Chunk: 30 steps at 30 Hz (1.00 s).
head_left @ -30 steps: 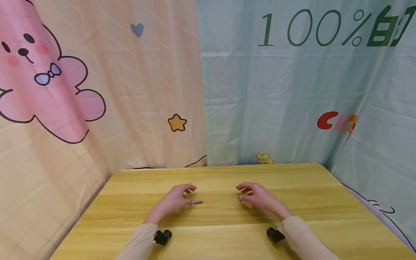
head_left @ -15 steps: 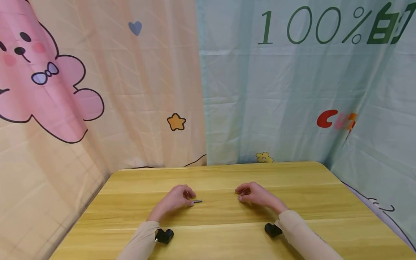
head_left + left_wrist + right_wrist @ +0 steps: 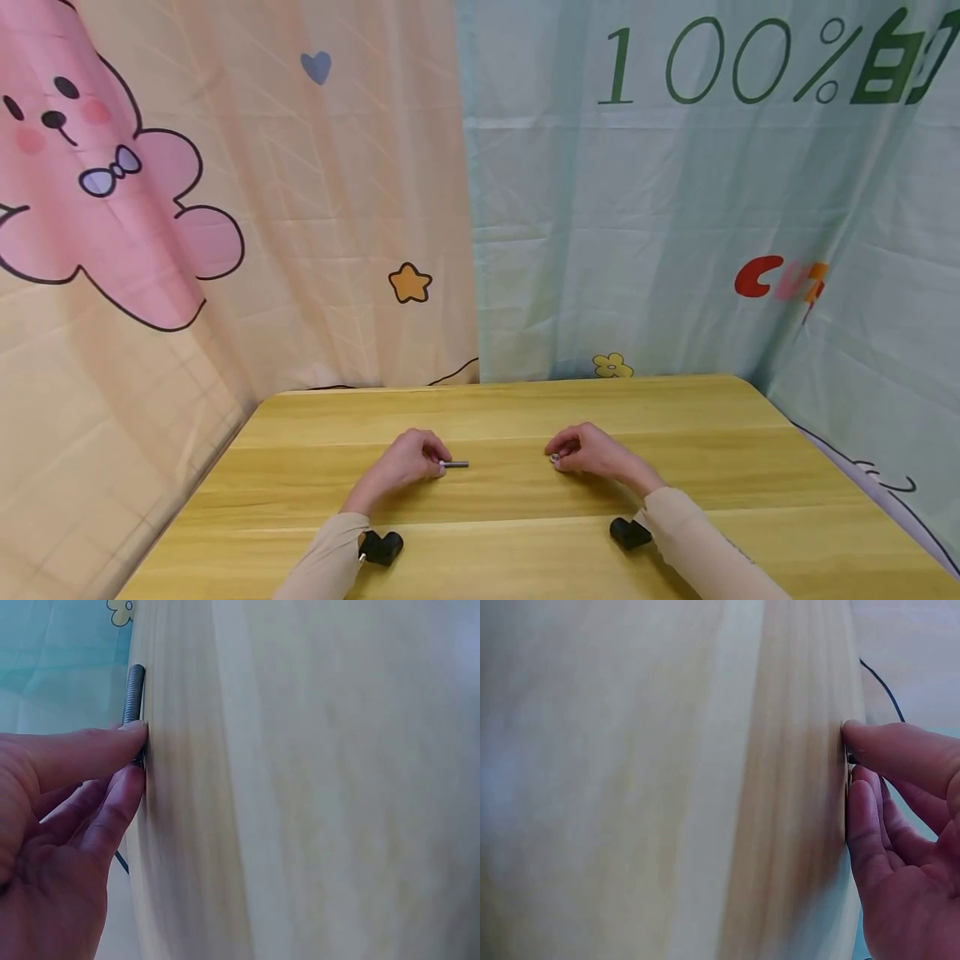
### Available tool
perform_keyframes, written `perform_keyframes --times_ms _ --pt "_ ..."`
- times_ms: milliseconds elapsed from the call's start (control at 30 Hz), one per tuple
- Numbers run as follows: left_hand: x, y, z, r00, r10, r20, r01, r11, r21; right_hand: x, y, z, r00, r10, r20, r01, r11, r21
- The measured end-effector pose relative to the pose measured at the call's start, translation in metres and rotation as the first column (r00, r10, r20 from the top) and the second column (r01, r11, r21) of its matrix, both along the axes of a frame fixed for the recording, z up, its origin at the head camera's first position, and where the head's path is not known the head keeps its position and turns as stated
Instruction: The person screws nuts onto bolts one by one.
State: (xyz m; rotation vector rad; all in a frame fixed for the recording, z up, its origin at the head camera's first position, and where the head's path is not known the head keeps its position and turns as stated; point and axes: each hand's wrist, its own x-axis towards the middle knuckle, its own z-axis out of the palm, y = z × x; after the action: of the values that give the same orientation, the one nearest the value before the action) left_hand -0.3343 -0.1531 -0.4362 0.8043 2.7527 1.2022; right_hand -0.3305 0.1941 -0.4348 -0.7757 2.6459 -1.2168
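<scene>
A grey threaded bolt [image 3: 457, 464] lies level close over the wooden tabletop, its threaded end pointing right. My left hand [image 3: 408, 457] pinches its other end between thumb and fingers. In the left wrist view, the bolt's threads [image 3: 134, 694] stick out past the thumb and the held end is mostly covered. To the right, my right hand [image 3: 592, 451] pinches a small metal nut [image 3: 554, 458] between thumb and fingertips, right at the table surface. Only a dark sliver of the nut [image 3: 853, 759] shows in the right wrist view. The two hands are apart, with bare wood between them.
The wooden table [image 3: 480, 550] fills the lower part of the head view. Patterned curtains [image 3: 360, 208] hang behind it and at both sides. Each wrist wears a black camera, one on the left [image 3: 381, 548] and one on the right [image 3: 630, 533].
Both hands' fingers have closed in, the left onto the bolt and the right onto the nut. The bolt has shifted very little.
</scene>
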Motion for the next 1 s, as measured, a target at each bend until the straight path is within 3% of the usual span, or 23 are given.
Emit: perform_keyframes --times_ms 267,767,1000 --pt "-0.0001 0.0002 -0.0023 1.0 0.005 -0.025 -0.005 1.0 0.013 0.0015 -0.0002 0.0015 1.0 -0.005 -0.011 0.005 1.0 0.0" --pt "0.0052 0.0015 -0.0002 1.0 0.023 -0.012 -0.023 1.0 0.013 -0.0008 -0.0005 0.0003 1.0 -0.017 0.01 0.017 1.0 -0.008" --pt "0.0084 0.0045 0.0002 0.996 0.058 0.07 -0.063 0.995 0.073 -0.0016 -0.0007 -0.0001 1.0 -0.019 0.012 0.019 1.0 -0.007"
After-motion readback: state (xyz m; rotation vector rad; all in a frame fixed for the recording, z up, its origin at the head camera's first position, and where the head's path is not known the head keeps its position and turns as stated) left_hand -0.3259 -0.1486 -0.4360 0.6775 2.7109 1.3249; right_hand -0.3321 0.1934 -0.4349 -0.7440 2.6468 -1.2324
